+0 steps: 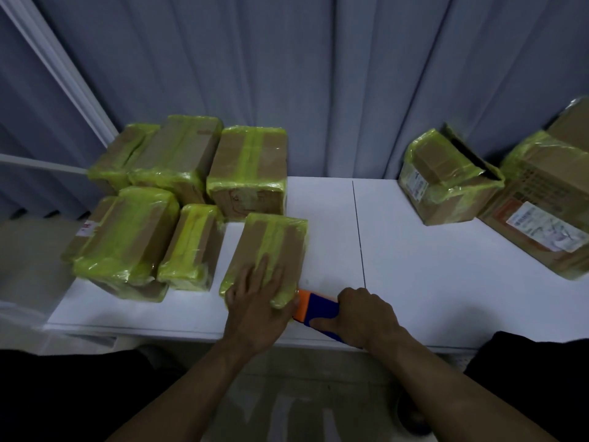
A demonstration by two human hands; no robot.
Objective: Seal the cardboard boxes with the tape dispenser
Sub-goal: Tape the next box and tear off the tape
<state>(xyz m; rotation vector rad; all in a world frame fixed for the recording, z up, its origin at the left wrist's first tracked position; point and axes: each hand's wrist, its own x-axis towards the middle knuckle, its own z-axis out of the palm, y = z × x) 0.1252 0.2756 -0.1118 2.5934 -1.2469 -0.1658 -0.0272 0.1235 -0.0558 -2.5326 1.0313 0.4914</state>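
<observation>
A small cardboard box (269, 247) with yellow-green tape along its top lies near the front edge of the white table (430, 266). My left hand (258, 301) lies flat on the box's near end, fingers spread over the tape. My right hand (363, 314) grips the handle of an orange and blue tape dispenser (314, 309), whose orange head sits against the box's near right corner. The tape roll is hidden behind my hand.
Several taped boxes (178, 199) crowd the table's left half. At the right stand a taped box with a raised flap (446, 177) and a larger labelled box (541, 199). A grey curtain hangs behind. The table's near edge runs just under my wrists.
</observation>
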